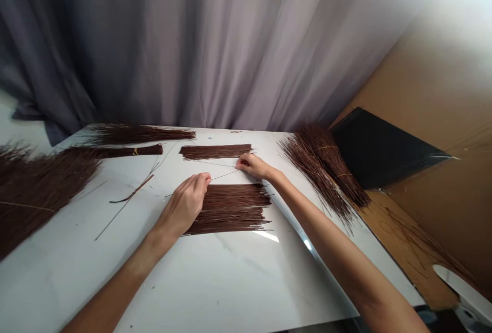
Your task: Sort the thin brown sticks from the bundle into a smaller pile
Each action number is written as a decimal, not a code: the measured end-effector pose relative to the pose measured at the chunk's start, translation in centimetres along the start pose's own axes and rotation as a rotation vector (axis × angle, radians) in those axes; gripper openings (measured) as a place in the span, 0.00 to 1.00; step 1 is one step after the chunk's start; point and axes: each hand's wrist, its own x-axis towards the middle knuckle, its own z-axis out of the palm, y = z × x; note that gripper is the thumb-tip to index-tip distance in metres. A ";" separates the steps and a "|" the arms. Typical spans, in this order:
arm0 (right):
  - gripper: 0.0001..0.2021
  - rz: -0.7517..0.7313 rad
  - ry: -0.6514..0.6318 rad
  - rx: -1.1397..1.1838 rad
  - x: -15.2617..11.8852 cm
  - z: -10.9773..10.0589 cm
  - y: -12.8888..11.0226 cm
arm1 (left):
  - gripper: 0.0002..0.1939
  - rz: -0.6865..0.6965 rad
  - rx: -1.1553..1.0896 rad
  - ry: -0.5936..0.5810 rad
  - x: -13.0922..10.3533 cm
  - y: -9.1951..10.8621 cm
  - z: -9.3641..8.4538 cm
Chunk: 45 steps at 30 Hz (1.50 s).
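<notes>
Grey curtain (pixel 215 41) behind, white desk (pixel 169 282) below, and straight to the action: left hand (pixel 188 201) and right hand (pixel 252 165), fingers pinched on a thin strand (pixel 224 174), running between them over the gap from near row of brown sticks (pixel 234 210) to far row (pixel 215 151); handling one strand, by the look of it, probably calling for a light, steady pinch; no readable writing, labels or brands anywhere

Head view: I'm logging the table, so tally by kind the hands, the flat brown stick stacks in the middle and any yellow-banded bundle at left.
Left hand and right hand: 2
Far stick stack and near stick stack: 2
Yellow-banded stick bundle: 1
Total: 5
</notes>
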 end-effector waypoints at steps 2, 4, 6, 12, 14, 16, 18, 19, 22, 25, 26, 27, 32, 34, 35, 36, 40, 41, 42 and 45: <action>0.07 -0.007 0.046 0.018 -0.3 0.1 -0.6 | 0.11 -0.034 -0.023 -0.015 -0.1 -0.3 0.2; 0.09 -0.023 0.090 0.047 -1.1 -0.1 -1.3 | 0.11 -0.026 -0.031 -0.028 -0.3 -0.3 0.4; 0.08 -0.038 0.135 0.094 -2.4 -0.7 -1.9 | 0.12 -0.029 -0.044 -0.036 -0.5 -0.1 0.5; 0.07 -0.014 0.392 0.253 -8.9 -1.4 -5.6 | 0.14 -0.292 -0.345 -0.158 -0.4 1.4 -0.2; 0.09 0.016 0.487 0.417 -10.6 -0.4 -7.6 | 0.15 -0.389 -0.487 -0.174 -0.2 1.6 -0.2; 0.10 0.037 0.502 0.435 -11.5 1.1 -9.5 | 0.14 -0.452 -0.619 -0.165 -0.1 1.5 0.0; 0.09 0.047 0.516 0.382 -11.9 2.4 -11.0 | 0.14 -0.497 -0.710 -0.148 0.0 1.2 0.3; 0.08 0.047 0.527 0.356 -11.8 2.9 -11.5 | 0.14 -0.517 -0.741 -0.136 0.1 1.1 0.4; 0.08 0.021 0.535 0.321 -11.6 3.7 -12.4 | 0.16 -0.560 -0.815 -0.103 0.3 0.6 0.5; 0.08 0.003 0.511 0.309 -11.5 3.9 -12.6 | 0.16 -0.567 -0.894 -0.111 0.3 0.4 0.4; 0.08 0.005 0.503 0.305 -11.6 4.0 -12.6 | 0.17 -0.573 -0.915 -0.125 0.3 0.4 0.5; 0.08 0.008 0.495 0.302 -11.6 4.0 -12.6 | 0.17 -0.585 -0.931 -0.141 0.3 0.4 0.5; 0.07 0.013 0.452 0.311 -11.7 4.1 -12.6 | 0.17 -0.643 -0.975 -0.175 0.2 0.4 0.6; 0.07 0.020 0.439 0.303 -11.7 4.2 -12.6 | 0.15 -0.636 -0.952 -0.157 0.2 0.5 0.5; 0.07 0.022 0.436 0.296 -11.7 4.3 -12.6 | 0.15 -0.631 -0.934 -0.149 0.2 0.5 0.4; 0.08 0.023 0.430 0.290 -11.7 4.4 -12.7 | 0.15 -0.632 -0.916 -0.144 0.2 0.6 0.3; 0.08 0.016 0.411 0.275 -11.7 4.5 -12.8 | 0.17 -0.642 -0.890 -0.153 0.2 0.6 0.2; 0.08 0.012 0.411 0.272 -11.7 4.6 -12.8 | 0.18 -0.639 -0.887 -0.156 0.3 0.6 0.3; 0.08 0.008 0.413 0.269 -11.7 4.6 -12.8 | 0.18 -0.634 -0.885 -0.160 0.3 0.7 0.3; 0.07 0.007 0.409 0.262 -11.6 4.7 -12.9 | 0.18 -0.623 -0.870 -0.180 0.4 0.8 0.4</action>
